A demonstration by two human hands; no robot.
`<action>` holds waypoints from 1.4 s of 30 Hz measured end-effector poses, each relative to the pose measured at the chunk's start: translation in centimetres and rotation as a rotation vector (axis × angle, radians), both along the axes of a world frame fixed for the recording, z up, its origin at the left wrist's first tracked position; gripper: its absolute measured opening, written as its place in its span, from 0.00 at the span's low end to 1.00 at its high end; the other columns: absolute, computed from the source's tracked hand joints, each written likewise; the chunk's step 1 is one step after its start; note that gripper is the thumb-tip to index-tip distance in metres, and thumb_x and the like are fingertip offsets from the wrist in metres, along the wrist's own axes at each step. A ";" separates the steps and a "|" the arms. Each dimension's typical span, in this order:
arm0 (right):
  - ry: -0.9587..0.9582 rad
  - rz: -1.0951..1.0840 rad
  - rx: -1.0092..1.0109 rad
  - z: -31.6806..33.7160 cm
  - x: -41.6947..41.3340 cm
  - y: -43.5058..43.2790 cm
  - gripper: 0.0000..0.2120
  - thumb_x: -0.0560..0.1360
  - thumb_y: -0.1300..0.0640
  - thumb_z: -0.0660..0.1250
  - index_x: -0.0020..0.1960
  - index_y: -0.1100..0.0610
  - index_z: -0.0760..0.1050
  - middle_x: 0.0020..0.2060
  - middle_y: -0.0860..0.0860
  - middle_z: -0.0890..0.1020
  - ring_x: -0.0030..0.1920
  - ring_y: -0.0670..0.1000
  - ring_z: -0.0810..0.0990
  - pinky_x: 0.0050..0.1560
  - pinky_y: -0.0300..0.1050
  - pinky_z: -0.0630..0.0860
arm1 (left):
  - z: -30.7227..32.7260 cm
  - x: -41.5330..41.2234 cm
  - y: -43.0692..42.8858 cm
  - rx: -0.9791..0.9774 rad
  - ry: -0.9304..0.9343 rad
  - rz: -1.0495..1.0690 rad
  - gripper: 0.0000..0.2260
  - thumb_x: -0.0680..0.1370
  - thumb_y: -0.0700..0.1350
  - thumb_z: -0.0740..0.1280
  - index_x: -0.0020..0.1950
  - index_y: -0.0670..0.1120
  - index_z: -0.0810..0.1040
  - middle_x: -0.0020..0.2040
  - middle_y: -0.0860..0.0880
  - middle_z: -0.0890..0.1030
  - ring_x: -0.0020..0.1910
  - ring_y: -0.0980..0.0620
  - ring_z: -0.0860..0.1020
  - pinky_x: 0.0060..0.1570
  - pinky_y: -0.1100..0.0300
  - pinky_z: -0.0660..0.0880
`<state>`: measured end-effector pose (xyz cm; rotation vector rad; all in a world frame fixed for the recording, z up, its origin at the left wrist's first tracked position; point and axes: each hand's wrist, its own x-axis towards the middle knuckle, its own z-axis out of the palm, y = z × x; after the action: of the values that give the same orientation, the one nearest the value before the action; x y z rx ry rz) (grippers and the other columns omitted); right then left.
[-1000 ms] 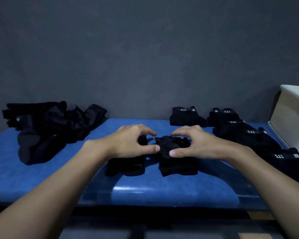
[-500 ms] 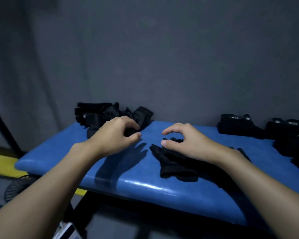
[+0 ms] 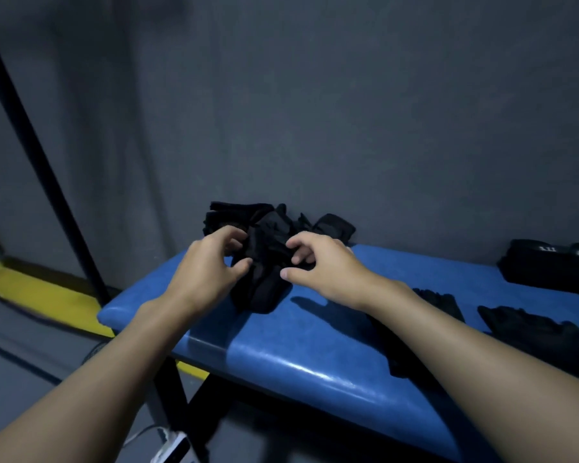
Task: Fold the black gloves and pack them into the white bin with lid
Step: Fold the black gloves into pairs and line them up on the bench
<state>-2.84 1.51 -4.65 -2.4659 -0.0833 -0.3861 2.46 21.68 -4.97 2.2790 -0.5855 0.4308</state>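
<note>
The left hand [image 3: 211,265] and the right hand [image 3: 318,265] are both grasping the pile of black gloves [image 3: 264,289] with curled fingers; the pile is lying at the left end of the blue bench [image 3: 315,355], against the wall

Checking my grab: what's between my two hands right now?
The heap of black gloves lies between the left hand and right hand, on the blue bench; the head view shows it.

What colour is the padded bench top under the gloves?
The bench top is blue; head view shows it.
</note>
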 end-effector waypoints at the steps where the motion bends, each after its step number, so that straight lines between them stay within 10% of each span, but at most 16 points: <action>1: -0.007 -0.013 -0.013 0.0 0.3 0.4 0.21 0.72 0.44 0.73 0.63 0.46 0.74 0.48 0.42 0.80 0.52 0.45 0.76 0.66 0.51 0.67 | -0.1 0.1 -0.1 -0.020 0.006 0.005 0.15 0.74 0.43 0.75 0.60 0.49 0.79 0.50 0.52 0.82 0.51 0.55 0.80 0.53 0.61 0.74; 11: -0.035 -0.073 -0.073 -1.1 2.0 3.1 0.23 0.72 0.41 0.71 0.65 0.47 0.74 0.49 0.42 0.80 0.55 0.48 0.75 0.57 0.47 0.62 | -0.2 0.4 -0.5 -0.075 0.080 0.074 0.15 0.73 0.44 0.75 0.59 0.46 0.79 0.47 0.54 0.79 0.52 0.52 0.79 0.47 0.67 0.72; 15: -0.070 -0.066 0.097 -1.1 2.4 3.5 0.12 0.70 0.42 0.72 0.50 0.47 0.78 0.42 0.43 0.82 0.48 0.48 0.77 0.60 0.52 0.69 | 0.7 0.0 -0.6 -0.220 0.059 0.057 0.11 0.73 0.41 0.75 0.53 0.50 0.80 0.42 0.60 0.79 0.43 0.61 0.79 0.38 0.76 0.71; 23: -0.224 0.094 0.410 1.7 0.8 2.9 0.11 0.76 0.58 0.69 0.42 0.65 0.73 0.36 0.59 0.80 0.37 0.49 0.75 0.43 0.54 0.75 | 3.0 -0.9 -1.3 -0.446 0.026 -0.093 0.05 0.73 0.41 0.76 0.45 0.49 0.82 0.40 0.53 0.84 0.40 0.55 0.82 0.46 0.58 0.80; 33: -0.320 0.010 0.508 3.4 -3.9 -0.8 0.12 0.76 0.61 0.68 0.37 0.56 0.68 0.24 0.42 0.67 0.26 0.41 0.63 0.29 0.34 0.62 | 5.6 -4.2 -3.6 -0.485 0.030 -0.236 0.05 0.76 0.42 0.72 0.40 0.48 0.83 0.35 0.48 0.83 0.34 0.55 0.79 0.37 0.56 0.78; 42: -0.405 -0.022 0.497 4.1 -9.0 -4.1 0.07 0.75 0.58 0.70 0.42 0.56 0.73 0.35 0.51 0.78 0.35 0.47 0.74 0.39 0.47 0.73 | 6.0 -7.7 -10.1 -0.434 0.153 -0.379 0.05 0.77 0.51 0.71 0.47 0.51 0.84 0.39 0.54 0.84 0.36 0.62 0.80 0.41 0.58 0.80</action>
<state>-11.82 -2.56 -0.57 -1.8757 -0.1132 -0.8072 -5.23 11.57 1.01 1.7223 -0.7452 0.1715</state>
